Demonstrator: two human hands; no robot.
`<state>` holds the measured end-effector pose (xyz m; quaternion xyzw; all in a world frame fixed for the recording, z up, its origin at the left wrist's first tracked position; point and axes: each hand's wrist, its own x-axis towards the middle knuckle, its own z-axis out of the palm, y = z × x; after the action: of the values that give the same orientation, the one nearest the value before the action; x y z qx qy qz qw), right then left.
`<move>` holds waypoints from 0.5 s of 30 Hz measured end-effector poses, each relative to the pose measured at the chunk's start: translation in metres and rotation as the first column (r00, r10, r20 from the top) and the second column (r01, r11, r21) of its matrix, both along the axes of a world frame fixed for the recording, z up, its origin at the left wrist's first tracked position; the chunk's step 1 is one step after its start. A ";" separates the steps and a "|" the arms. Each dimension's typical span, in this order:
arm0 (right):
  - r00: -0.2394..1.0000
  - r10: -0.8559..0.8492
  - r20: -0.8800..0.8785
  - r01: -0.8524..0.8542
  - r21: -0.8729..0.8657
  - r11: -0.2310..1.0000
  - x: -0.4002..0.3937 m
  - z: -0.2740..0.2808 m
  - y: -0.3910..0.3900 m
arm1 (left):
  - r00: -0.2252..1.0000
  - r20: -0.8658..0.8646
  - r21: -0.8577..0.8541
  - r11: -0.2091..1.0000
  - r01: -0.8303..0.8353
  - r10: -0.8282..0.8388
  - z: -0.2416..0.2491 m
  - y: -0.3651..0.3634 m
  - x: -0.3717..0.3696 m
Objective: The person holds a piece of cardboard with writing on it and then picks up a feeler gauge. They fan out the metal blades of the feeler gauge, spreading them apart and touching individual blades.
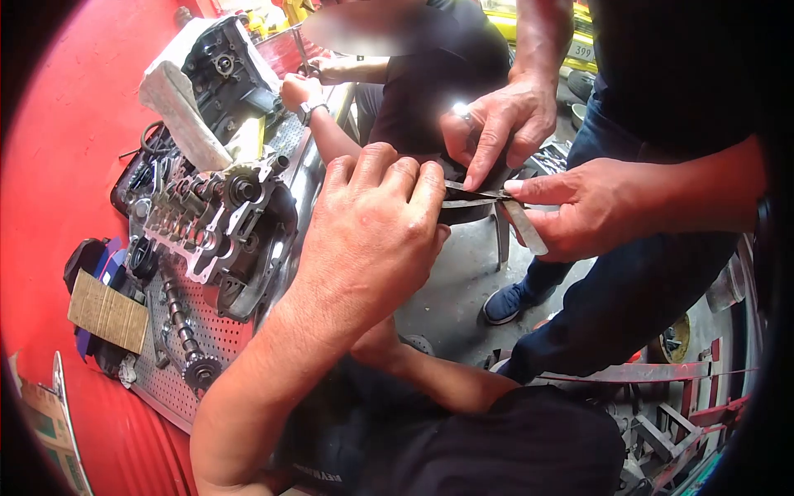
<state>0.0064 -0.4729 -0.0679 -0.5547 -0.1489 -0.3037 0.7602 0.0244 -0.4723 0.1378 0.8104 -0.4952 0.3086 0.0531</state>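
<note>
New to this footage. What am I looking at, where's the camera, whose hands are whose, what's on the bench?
There is no robot here. One camera is worn on a person's head and looks down at their own hands.

The big hand in the middle, the left hand, pinches thin metal blades, which look like feeler gauges. The wearer's right hand is hidden, so I cannot tell what it does.

The two hands on the right, upper hand and lower hand, belong to a standing co-worker who grips the same blades. A third person sits behind.

On the perforated bench lie an engine cylinder head, a loose camshaft and a piece of cardboard.
</note>
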 end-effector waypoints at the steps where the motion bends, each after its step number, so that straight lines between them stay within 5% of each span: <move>1: 1.000 -0.015 0.001 0.015 -0.012 1.000 0.003 -0.001 -0.001 | 1.000 0.016 -0.018 1.000 0.014 -0.014 -0.003 -0.002 0.004; 15: 0.990 -0.043 -0.134 0.026 -0.125 0.992 0.010 -0.015 -0.016 | 0.919 0.341 -0.158 0.952 0.263 -0.198 -0.036 -0.009 0.048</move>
<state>0.0164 -0.4886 -0.0829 -0.6224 -0.1055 -0.2685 0.7276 0.0727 -0.4817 0.1015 0.6754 -0.5559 0.4763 0.0893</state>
